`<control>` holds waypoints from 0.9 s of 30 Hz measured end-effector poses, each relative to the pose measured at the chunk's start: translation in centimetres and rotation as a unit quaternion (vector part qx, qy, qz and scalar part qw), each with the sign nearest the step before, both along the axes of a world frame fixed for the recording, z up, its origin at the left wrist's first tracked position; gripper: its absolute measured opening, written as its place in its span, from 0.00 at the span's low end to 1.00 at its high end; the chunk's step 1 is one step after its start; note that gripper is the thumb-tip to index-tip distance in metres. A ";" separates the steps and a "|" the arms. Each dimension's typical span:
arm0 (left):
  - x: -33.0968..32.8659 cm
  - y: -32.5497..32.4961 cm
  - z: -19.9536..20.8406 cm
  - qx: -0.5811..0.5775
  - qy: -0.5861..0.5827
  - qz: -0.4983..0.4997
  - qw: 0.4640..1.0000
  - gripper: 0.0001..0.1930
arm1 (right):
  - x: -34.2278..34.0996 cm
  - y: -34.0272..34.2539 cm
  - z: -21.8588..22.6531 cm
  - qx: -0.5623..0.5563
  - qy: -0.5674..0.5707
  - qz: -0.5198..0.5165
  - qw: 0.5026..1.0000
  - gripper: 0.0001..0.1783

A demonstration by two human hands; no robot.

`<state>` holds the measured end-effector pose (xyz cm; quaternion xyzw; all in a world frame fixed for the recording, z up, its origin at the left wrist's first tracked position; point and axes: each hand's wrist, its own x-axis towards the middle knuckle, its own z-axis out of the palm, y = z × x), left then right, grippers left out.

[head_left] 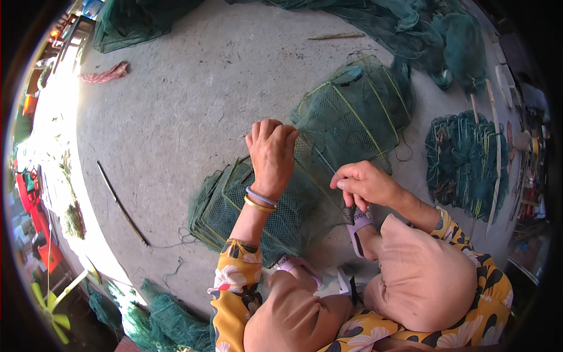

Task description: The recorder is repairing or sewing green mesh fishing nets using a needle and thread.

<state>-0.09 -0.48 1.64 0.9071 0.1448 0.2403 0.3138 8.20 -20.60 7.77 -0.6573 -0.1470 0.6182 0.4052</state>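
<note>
Shows dark lettering on the strap of the lilac sandal (360, 223) just below the right hand (365, 180), only partly readable around the curve. Pinches the green mesh trap (352, 108) with the left hand (270, 152), thumb and index fingertip together at the mesh edge, other fingers curled in. Grips a thin rod (324, 159) between right thumb and fingers, its tip aimed up-left at the mesh. Has the trap spread on the concrete floor (176, 117) in front of the feet. Looks dark green, see-through in places, ribbed with yellowish cords; bulges in two sections, one toward the floor's far edge, one nearer, beside the left forearm. Bears heaped green netting (422, 35) along the floor's far edge, a folded net bundle (460, 161) near its right edge, a dark stick (122, 202) and a pink rag (105, 73) toward its left edge.
</note>
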 end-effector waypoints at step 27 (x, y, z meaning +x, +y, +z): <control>-0.1 -0.5 -0.3 -0.034 0.000 0.012 0.999 0.03 | -0.3 -0.1 -1.5 -0.008 -0.059 0.002 0.998 0.10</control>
